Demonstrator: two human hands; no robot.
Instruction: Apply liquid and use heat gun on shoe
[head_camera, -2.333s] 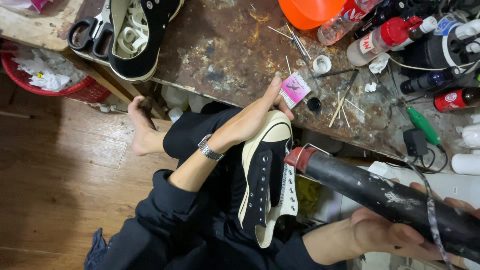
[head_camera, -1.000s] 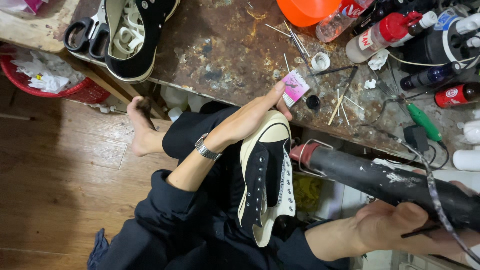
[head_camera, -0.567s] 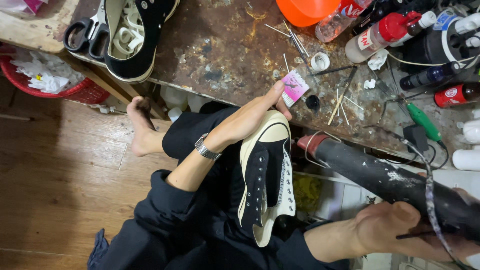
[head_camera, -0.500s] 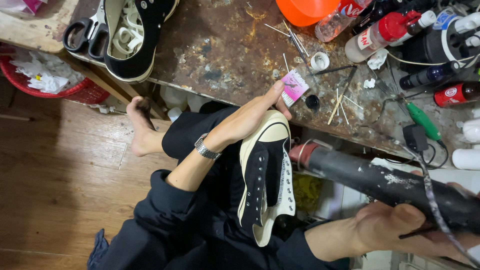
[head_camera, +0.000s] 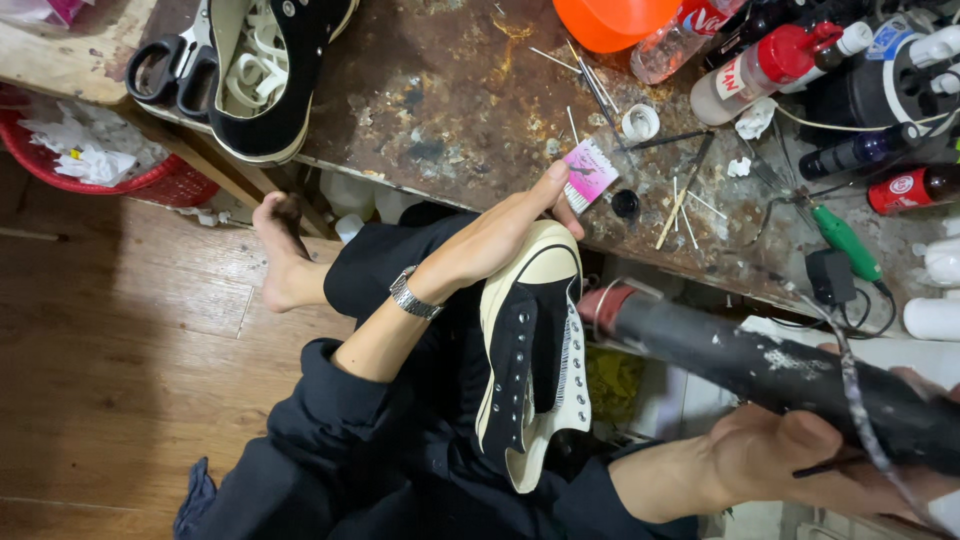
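While the left hand (head_camera: 500, 235) clamps the toe of the black-and-cream sneaker (head_camera: 530, 350) on the lap, its grip closed over the toe cap, the right hand (head_camera: 800, 470) wraps tight around the dark heat-gun barrel (head_camera: 770, 375). The reddish nozzle (head_camera: 605, 305) sits just beside the sneaker's toe, close below the left grip.

Risk: the nozzle is so near the left fingers that a slip could scorch them; lingering on one spot could overheat the rubber sole edge. The cable hanging off the barrel may snag.

Versus 0.5 s ago: nozzle position is nearly unchanged; left grip and sneaker are unmoved. The pink card (head_camera: 590, 172) on the table (head_camera: 440, 100) above the left thumb stays put.
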